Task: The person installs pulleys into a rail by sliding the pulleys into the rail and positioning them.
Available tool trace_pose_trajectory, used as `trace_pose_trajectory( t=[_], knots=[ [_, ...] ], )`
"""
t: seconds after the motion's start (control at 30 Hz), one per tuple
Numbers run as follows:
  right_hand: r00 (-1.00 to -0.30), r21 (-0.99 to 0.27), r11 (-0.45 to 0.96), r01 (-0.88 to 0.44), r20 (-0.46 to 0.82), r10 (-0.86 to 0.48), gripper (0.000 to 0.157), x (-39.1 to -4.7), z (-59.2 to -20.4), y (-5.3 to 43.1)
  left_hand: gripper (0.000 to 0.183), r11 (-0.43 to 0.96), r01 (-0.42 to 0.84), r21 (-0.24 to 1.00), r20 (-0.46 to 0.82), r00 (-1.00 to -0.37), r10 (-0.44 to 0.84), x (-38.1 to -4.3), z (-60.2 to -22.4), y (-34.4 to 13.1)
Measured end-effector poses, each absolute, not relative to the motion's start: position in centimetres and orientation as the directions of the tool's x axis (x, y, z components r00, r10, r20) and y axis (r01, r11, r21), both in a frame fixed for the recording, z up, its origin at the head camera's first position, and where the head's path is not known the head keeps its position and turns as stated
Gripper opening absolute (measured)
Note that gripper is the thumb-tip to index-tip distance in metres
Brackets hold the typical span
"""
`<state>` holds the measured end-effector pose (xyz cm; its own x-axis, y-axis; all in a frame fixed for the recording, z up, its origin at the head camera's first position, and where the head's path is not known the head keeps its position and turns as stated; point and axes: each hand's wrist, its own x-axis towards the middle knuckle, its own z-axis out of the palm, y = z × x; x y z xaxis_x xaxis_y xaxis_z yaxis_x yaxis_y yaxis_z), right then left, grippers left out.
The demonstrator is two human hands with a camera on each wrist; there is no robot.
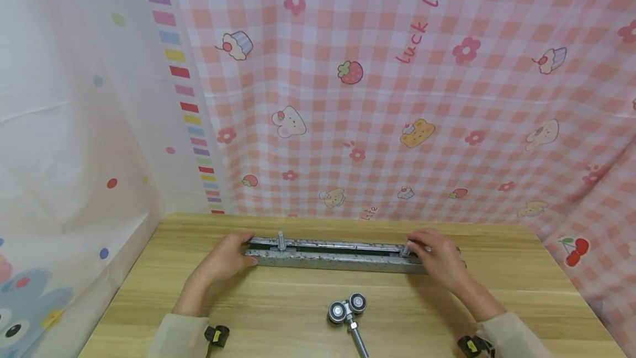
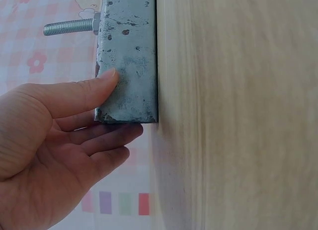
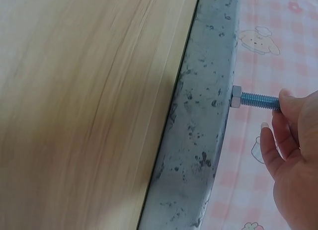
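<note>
A long grey steel channel rail (image 1: 343, 262), slotted along its top and speckled with dark spots, lies across the table. My left hand (image 1: 224, 258) grips its left end, thumb on the front face (image 2: 126, 96) and fingers around the end. Close by, a threaded bolt (image 1: 281, 240) with a nut stands up out of the slot. Near the rail's right end my right hand (image 1: 441, 259) pinches the tip of a second upright bolt (image 3: 258, 101) between thumb and fingers. A hex nut (image 3: 236, 97) sits at that bolt's base. The hardware inside the slot is mostly hidden.
In front of the rail lies a roller trolley (image 1: 346, 309) with dark-rimmed wheels and a threaded rod pointing toward me. Behind the wooden table (image 1: 278, 314) hangs a pink checked cloth (image 1: 348, 109). A white cloth (image 1: 74, 115) hangs at the left.
</note>
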<state>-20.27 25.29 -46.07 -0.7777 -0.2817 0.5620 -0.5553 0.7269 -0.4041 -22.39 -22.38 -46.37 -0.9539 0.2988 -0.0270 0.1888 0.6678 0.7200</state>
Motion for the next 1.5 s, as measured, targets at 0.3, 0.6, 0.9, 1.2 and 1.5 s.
trace_pose_trajectory(
  t=[0.3,0.6,0.9,1.2,1.5],
  knots=[
    [-0.772,-0.434,0.694,-0.574,0.57,-0.281,0.021,-20.5,-46.4,24.5,0.062,0.667,0.189,0.721,-0.03,-0.953,0.303,-22.4,-46.3,-22.4],
    [-0.76,-0.429,0.685,-0.589,0.582,-0.289,0.022,-20.8,-46.6,23.8,0.062,0.667,0.183,0.722,-0.032,-0.955,0.296,-22.4,-46.4,-22.4],
    [-0.762,-0.46,0.656,-0.599,0.58,-0.288,0.021,-20.8,-46.4,22.8,0.063,0.664,0.172,0.728,-0.043,-0.955,0.295,-22.5,-46.3,-22.4],
    [-0.762,-0.481,0.632,-0.608,0.576,-0.294,0.02,-21.1,-46.7,21.9,0.061,0.677,0.179,0.714,-0.038,-0.955,0.293,-22.4,-46.3,-22.3],
    [-0.786,-0.504,0.641,-0.579,0.555,-0.273,0.02,-21.1,-46.6,21.2,0.062,0.675,0.176,0.717,-0.041,-0.955,0.293,-22.4,-46.3,-22.3]
  ],
)
